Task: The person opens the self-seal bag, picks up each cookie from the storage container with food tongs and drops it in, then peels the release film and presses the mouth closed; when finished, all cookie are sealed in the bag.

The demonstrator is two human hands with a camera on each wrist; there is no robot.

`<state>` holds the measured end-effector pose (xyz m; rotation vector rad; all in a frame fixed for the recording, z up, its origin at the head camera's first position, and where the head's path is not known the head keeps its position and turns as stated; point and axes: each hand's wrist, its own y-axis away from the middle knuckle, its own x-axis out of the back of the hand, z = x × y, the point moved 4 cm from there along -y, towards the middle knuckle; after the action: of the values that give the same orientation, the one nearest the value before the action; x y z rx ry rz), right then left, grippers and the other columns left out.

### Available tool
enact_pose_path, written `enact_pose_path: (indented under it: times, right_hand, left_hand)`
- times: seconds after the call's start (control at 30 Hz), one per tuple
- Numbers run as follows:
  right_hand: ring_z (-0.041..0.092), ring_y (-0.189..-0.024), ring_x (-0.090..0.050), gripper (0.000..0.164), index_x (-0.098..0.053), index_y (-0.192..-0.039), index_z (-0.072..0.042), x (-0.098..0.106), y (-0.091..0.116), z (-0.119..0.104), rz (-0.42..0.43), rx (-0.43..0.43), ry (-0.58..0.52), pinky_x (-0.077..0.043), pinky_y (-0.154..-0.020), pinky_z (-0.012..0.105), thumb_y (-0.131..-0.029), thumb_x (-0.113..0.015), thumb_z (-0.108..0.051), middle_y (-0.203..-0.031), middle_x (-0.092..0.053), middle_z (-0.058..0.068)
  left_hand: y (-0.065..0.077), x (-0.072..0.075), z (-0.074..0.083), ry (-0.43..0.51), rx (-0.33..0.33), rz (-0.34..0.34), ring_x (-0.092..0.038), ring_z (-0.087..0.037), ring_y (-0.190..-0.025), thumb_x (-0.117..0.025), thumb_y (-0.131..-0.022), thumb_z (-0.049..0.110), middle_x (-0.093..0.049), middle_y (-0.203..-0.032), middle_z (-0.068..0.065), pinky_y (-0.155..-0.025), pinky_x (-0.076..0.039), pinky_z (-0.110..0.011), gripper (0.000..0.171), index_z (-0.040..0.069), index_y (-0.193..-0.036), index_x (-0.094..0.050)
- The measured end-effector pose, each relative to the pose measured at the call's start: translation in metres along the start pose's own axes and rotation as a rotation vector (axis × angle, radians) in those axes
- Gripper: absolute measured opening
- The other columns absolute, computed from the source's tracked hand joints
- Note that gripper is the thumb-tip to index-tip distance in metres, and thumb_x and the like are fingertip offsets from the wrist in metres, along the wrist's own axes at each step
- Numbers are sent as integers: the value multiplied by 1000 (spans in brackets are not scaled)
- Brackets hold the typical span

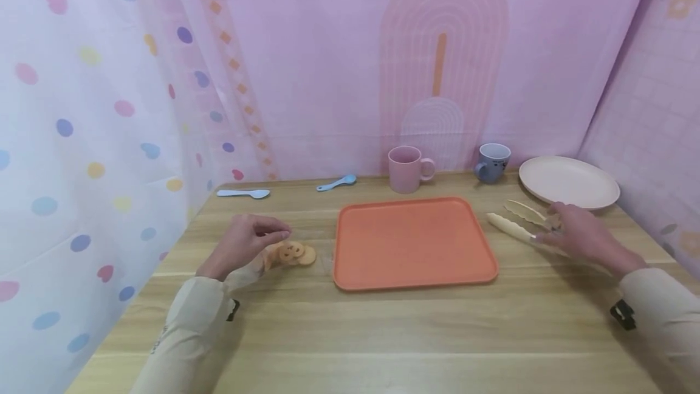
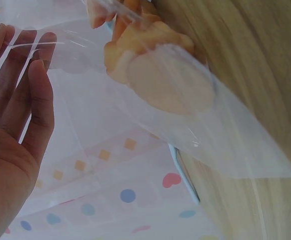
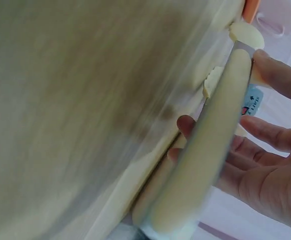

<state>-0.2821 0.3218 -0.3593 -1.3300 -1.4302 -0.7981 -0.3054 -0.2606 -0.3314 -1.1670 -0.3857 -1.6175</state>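
Note:
In the head view my left hand (image 1: 240, 245) is at the left of the table, beside round tan biscuits (image 1: 292, 252), some with cut-out faces. The biscuits lie inside a clear plastic bag (image 2: 235, 142), whose edge my left thumb and fingers pinch in the left wrist view. On the right, my right hand (image 1: 582, 237) holds cream-coloured tongs (image 1: 511, 225) by their handles, fingers around one arm and the thumb near its upper end. The tongs' scalloped tips are spread apart and point toward the orange tray (image 1: 412, 245), with nothing between them.
Behind the tray stands a pink mug (image 1: 403, 170). A blue-grey cup (image 1: 493, 164) and a cream plate (image 1: 569, 182) are at the back right. Two light blue spoons, one left (image 1: 243, 193) and one nearer the middle (image 1: 336, 183), lie along the back edge before a pink curtain (image 1: 317, 78).

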Motion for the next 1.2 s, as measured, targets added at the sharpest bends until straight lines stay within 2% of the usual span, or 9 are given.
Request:
enact_pose_path:
  times: [0.2,0.37,0.43,0.53,0.67,0.73,0.87,1.03,1.2]
  right_hand:
    - [43,-84,-64,74,-47,-122,20,0,1,-1,21,25,41,-52,-79,60,-81,-83,-30,-93,-65,32]
    - [50,-101,-60,70,-48,-127,18,11,-3,-17,66,24,30,-49,-88,64,-86,-77,-30,-110,-61,39]
    - [50,-105,-58,62,-52,-126,16,15,-7,-35,91,41,10,-48,-89,64,-89,-74,-29,-116,-60,38]
    - [41,-100,-65,48,-59,-120,9,15,-14,-75,113,99,-49,-53,-86,57,-91,-72,-27,-109,-67,29]
    - [20,-78,-67,30,-67,-106,1,1,-27,-135,85,230,-147,-56,-71,38,-90,-73,-24,-86,-72,10]
    - [11,-71,-61,24,-69,-99,-2,-10,-35,-163,56,297,-183,-53,-66,30,-89,-75,-24,-79,-69,2]
    - [7,-70,-58,17,-70,-95,-8,-35,-50,-212,-67,363,-277,-50,-66,25,-91,-73,-24,-78,-67,-2]
    - [17,-73,-68,32,-64,-118,-10,-68,-62,-264,-314,273,-490,-56,-67,29,-95,-69,-31,-89,-72,6]
    - [21,-61,-67,49,-49,-135,-11,-98,-59,-305,-493,164,-771,-56,-59,30,-96,-69,-32,-86,-74,8]
  left_hand:
    - [1,0,1,-1,1,4,-76,-19,-90,-72,-93,17,-80,-100,-6,-79,-60,-24,12,11,-100,-80]
    - [-1,-1,3,12,3,3,-76,-20,-89,-72,-93,17,-80,-100,-7,-78,-60,-24,13,10,-100,-80]
    - [-1,-2,3,17,9,3,-76,-20,-89,-72,-93,17,-80,-100,-8,-79,-61,-27,13,10,-100,-80]
    - [-1,-1,2,23,18,5,-76,-20,-89,-72,-94,18,-80,-100,-8,-79,-62,-30,13,9,-101,-80]
    - [0,-1,1,22,21,8,-76,-20,-90,-72,-94,19,-80,-100,-8,-78,-61,-28,14,10,-101,-80]
    - [0,-2,1,20,20,10,-76,-20,-90,-72,-93,19,-80,-101,-7,-78,-60,-25,13,11,-101,-80]
    - [0,-3,1,17,24,6,-76,-20,-90,-73,-93,20,-80,-101,-7,-78,-61,-27,13,12,-101,-80]
    - [-1,-4,1,18,33,-5,-76,-20,-91,-72,-94,21,-79,-102,-6,-79,-62,-32,13,13,-101,-80]
    - [-3,-4,2,5,36,-8,-75,-19,-89,-72,-94,19,-79,-102,-7,-77,-61,-29,13,12,-101,-80]
